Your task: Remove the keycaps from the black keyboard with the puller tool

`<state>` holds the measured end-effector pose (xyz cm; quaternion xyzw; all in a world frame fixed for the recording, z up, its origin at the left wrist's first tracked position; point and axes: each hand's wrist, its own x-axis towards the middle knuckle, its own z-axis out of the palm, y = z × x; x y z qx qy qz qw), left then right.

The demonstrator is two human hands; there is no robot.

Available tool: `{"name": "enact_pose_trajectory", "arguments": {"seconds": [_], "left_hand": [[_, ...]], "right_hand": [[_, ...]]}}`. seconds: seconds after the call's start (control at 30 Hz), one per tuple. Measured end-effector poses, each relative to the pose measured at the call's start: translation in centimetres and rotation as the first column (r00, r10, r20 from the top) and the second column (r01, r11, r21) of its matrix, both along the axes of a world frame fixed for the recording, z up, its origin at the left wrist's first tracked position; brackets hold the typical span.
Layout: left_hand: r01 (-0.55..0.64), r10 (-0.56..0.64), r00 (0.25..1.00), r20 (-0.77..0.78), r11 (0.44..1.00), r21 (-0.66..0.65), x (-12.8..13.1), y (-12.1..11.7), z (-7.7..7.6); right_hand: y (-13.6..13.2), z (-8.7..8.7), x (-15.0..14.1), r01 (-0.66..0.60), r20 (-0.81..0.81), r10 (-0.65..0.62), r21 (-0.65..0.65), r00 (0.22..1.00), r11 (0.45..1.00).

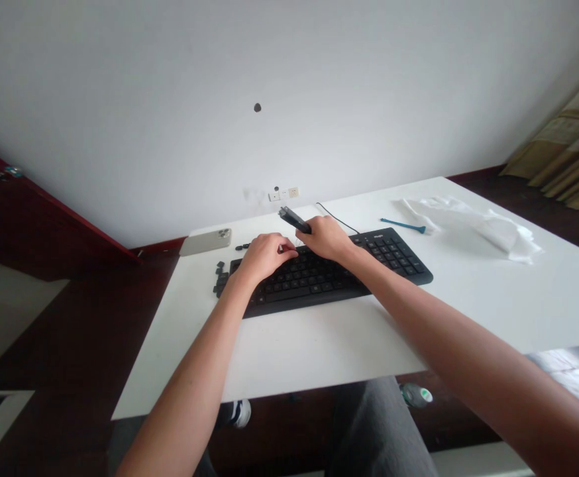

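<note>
A black keyboard (pixel 294 291) lies across the table in front of me, its left part partly covered by my hands. My right hand (pixel 325 236) is wrapped around a dark grey stick-like tool (pixel 294 219) above the keyboard's back edge; the tool's notched end points up and to the left. Thin wire seems to show below it, between the hands. My left hand (pixel 268 255) is close by over the upper keys, thumb and fingers pinched together; whatever they hold is too small to make out. Several loose black keycaps (pixel 220 268) lie at the keyboard's left end.
A phone (pixel 206 242) lies at the table's back left. Behind the keyboard runs its cable (pixel 336 218). To the right are a blue brush-like tool (pixel 403 226) and crumpled white plastic (pixel 483 228). The white table (pixel 319 348) stands against a wall with sockets (pixel 284 194).
</note>
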<state>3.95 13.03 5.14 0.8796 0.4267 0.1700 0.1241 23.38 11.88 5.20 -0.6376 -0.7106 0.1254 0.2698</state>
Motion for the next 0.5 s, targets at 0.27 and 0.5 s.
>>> {"name": "enact_pose_trajectory", "arguments": {"seconds": [0.27,0.5], "left_hand": [[0.005,-0.005,1.000,-0.018,1.000,-0.001,0.1,-0.2,-0.1],[0.000,0.001,0.998,-0.063,1.000,0.026,0.3,-0.3,-0.2]], "right_hand": [[-1.0,0.4,-0.9,-0.043,0.183,0.048,-0.030,0.982,0.999],[-1.2,0.5,-0.8,-0.080,0.197,0.087,-0.044,0.977,0.996]]}}
